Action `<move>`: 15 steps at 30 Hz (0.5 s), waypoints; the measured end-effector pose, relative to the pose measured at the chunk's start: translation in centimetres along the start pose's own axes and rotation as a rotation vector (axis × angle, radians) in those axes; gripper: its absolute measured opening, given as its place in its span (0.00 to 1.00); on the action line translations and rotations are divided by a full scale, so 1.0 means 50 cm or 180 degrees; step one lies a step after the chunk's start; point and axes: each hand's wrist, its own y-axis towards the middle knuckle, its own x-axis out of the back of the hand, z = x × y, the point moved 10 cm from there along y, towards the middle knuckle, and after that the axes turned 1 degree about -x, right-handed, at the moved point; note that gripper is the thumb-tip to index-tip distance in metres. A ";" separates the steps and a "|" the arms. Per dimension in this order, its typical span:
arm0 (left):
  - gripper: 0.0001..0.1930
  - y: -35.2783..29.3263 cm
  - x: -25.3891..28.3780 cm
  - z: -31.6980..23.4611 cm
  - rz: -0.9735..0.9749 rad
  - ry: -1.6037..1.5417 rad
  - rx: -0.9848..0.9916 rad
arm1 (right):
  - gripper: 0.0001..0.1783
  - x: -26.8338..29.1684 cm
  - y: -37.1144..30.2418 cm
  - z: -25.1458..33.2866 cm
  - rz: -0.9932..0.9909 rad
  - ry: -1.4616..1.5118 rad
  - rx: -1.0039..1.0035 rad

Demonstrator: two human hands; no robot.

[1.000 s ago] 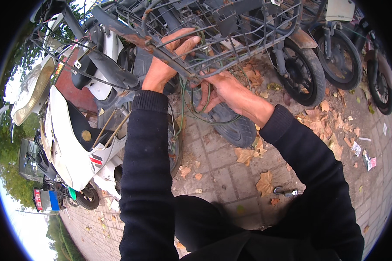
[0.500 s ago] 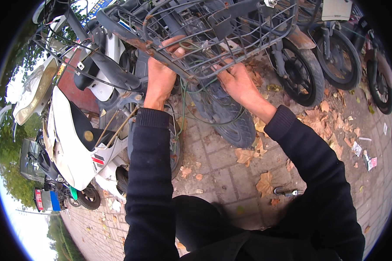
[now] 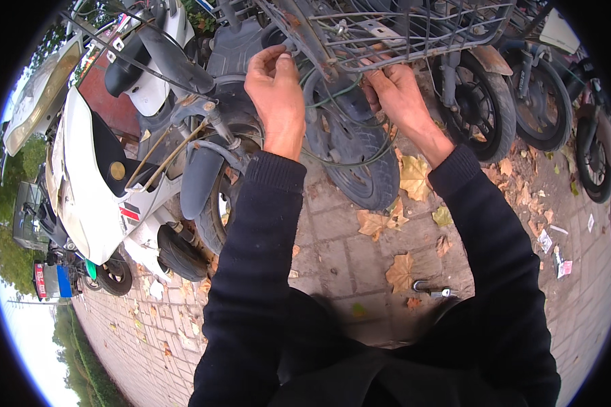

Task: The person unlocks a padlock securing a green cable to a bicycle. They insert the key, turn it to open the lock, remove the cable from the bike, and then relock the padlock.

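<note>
Hands work under a wire basket (image 3: pixel 414 34) at the far side of the scene. Left hand (image 3: pixel 277 102) pinches with narrow fingers near the basket's left corner, just above a green cable (image 3: pixel 339 95). Right hand (image 3: pixel 400 95) grips the basket's lower wires. Front wheel (image 3: pixel 360 156) stands below, on paving (image 3: pixel 332 251) with dry leaves (image 3: pixel 414 176).

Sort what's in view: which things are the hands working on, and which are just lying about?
In hand:
- left hand at the scooter's front, fingers pinched under the basket
- right hand at the wire basket underside
- green cable between them

Lying about:
- dry leaves
- U-lock on the paving
- white scooter
- litter
</note>
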 end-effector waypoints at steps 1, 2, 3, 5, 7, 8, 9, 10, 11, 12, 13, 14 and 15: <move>0.11 -0.009 -0.005 0.025 0.0003 0.0143 0.0180 | 0.20 -0.013 -0.004 0.016 0.0057 -0.0173 0.0284; 0.11 -0.018 -0.017 0.037 0.0196 0.0246 0.0180 | 0.20 -0.026 -0.009 0.029 0.0117 -0.0367 0.0510; 0.12 -0.027 -0.025 0.062 0.0359 0.0483 0.0446 | 0.21 -0.040 -0.012 0.034 0.0174 -0.0602 0.0591; 0.15 -0.048 -0.054 0.095 0.0799 -0.0038 0.0895 | 0.22 -0.070 -0.016 0.015 0.0607 -0.0412 0.0249; 0.21 -0.068 -0.084 0.106 0.1291 -0.0260 0.1218 | 0.22 -0.082 -0.016 0.004 0.0716 0.0050 -0.0033; 0.24 -0.073 -0.093 0.099 0.1565 -0.0240 0.1217 | 0.21 -0.082 -0.014 -0.001 0.0725 0.0011 -0.0119; 0.27 -0.078 -0.101 0.092 0.1824 -0.0211 0.1241 | 0.21 -0.079 -0.010 -0.006 0.0732 -0.0027 -0.0199; 0.26 -0.090 -0.112 0.083 0.2117 -0.0313 0.1274 | 0.21 -0.073 -0.005 -0.015 0.0731 -0.0073 -0.0299; 0.26 -0.099 -0.114 0.077 0.2356 -0.0111 0.1226 | 0.20 -0.072 0.000 -0.018 0.0868 -0.0023 -0.0275; 0.26 -0.109 -0.116 0.074 0.2597 0.0098 0.1179 | 0.20 -0.070 0.005 -0.022 0.1025 0.0052 -0.0231; 0.27 -0.123 -0.120 0.071 0.2859 0.0272 0.1090 | 0.19 -0.070 0.007 -0.019 0.1278 0.0243 -0.0042; 0.24 -0.124 -0.113 0.074 0.2753 0.0324 0.1088 | 0.18 -0.049 0.018 -0.024 0.1362 0.0092 0.0087; 0.22 -0.115 -0.104 0.071 0.2611 0.0518 0.0907 | 0.20 0.005 0.040 -0.056 0.0855 -0.0198 -0.0159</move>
